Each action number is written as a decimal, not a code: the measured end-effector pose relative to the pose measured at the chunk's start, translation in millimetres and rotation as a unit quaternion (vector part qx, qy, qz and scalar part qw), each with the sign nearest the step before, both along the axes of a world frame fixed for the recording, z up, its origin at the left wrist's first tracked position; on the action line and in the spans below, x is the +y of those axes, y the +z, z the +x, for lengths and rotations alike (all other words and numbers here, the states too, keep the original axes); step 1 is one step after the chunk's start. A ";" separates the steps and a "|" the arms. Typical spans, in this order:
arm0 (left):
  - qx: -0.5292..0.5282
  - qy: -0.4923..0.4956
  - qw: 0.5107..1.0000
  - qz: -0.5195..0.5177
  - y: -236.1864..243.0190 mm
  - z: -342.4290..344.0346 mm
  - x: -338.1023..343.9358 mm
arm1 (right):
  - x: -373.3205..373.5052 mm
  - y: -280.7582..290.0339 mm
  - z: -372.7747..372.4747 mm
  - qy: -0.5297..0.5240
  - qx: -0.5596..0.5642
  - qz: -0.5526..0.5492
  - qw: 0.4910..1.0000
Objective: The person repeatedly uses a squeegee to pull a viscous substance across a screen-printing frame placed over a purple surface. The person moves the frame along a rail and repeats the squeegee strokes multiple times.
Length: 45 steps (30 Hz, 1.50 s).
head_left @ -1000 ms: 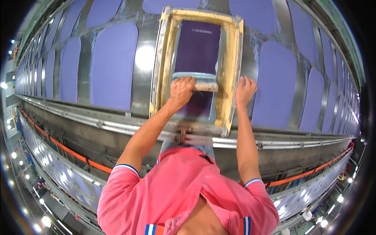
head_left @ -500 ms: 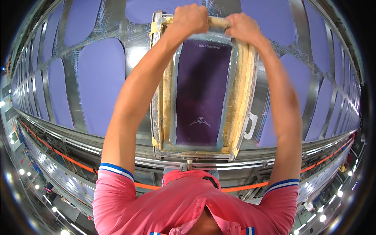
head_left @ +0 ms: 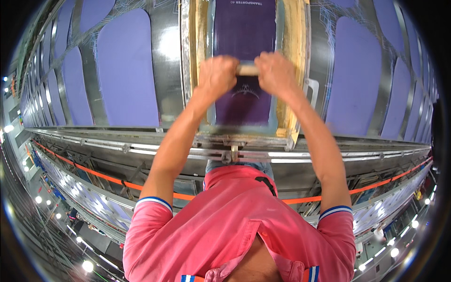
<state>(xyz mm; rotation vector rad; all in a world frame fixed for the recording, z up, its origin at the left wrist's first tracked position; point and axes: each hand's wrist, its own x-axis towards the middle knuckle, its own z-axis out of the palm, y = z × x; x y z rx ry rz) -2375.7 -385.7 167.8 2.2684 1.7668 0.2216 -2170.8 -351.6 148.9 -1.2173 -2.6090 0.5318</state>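
A screen-printing frame (head_left: 295, 117) with yellowed inner borders sits on the long metal table, its dark purple mesh (head_left: 242, 33) bearing pale markings. Across the middle of the mesh lies a squeegee with a pale wooden handle (head_left: 246, 70). My left hand (head_left: 218, 75) is closed on the handle's left end, and my right hand (head_left: 275, 73) grips its right end. Both hands cover much of the squeegee, so its blade is hard to make out.
Light purple rounded panels (head_left: 127, 70) lie in rows along the metal table (head_left: 169, 61) on both sides. A white handle (head_left: 311, 91) sticks out at the frame's right. Metal rails (head_left: 178, 151) and an orange strip (head_left: 300, 199) run below the near edge.
A second ago only my left hand held the squeegee, with my right beside the frame. Both then gripped it at the far end; now they have pulled it back toward my body.
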 end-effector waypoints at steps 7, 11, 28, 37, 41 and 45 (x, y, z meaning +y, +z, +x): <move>-0.052 0.006 0.998 -0.045 8.4 13.9 -169.9 | -175.6 4.6 10.2 -0.011 0.043 -0.051 0.998; 0.010 0.025 0.991 -0.132 13.1 5.3 -104.5 | -111.3 10.5 6.7 -0.017 0.016 -0.111 0.994; 0.092 -0.001 0.995 0.024 2.5 -16.2 265.5 | 262.4 -3.3 -16.3 -0.051 -0.047 -0.034 0.997; -0.034 0.000 0.999 0.017 -0.3 4.5 -14.3 | -13.7 1.2 6.9 0.006 0.005 -0.005 1.000; -0.050 0.004 0.997 -0.051 3.8 13.5 -142.3 | -138.6 -1.5 16.1 0.006 0.047 -0.029 0.998; -0.031 0.011 0.996 -0.080 5.6 12.9 -167.7 | -164.1 1.7 17.8 0.013 0.024 -0.079 0.996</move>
